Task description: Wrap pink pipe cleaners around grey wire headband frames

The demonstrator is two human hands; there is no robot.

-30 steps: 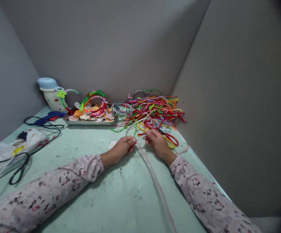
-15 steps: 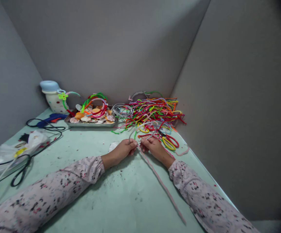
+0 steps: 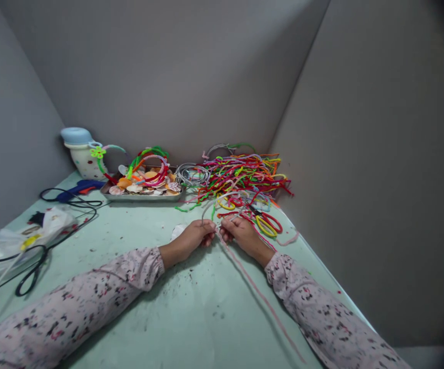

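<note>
A pale grey wire hoop (image 3: 205,209) arcs up behind my fingers, its two sides running down to my hands. My left hand (image 3: 195,236) is closed in a pinch where the hoop's left side meets a long pink pipe cleaner (image 3: 251,283). From those fingertips the pipe cleaner trails down toward me, above the table. My right hand (image 3: 241,234) sits just beside the left, its fingers pinched at the hoop's other side. The exact join between wire and pipe cleaner is hidden by the fingertips.
A heap of coloured pipe cleaners (image 3: 245,171) lies behind, with scissors (image 3: 267,225) beside my right hand. Coiled wire (image 3: 193,175) and a metal tray (image 3: 143,199) of shells stand at the back, near a blue-lidded bottle (image 3: 79,154). Black cable (image 3: 47,251) and plastic bags (image 3: 58,220) lie left.
The pink pipe cleaner's free end has swung down and to the right, nearer the bottom edge. Both hands stay nearly in place, still pinched close together.
</note>
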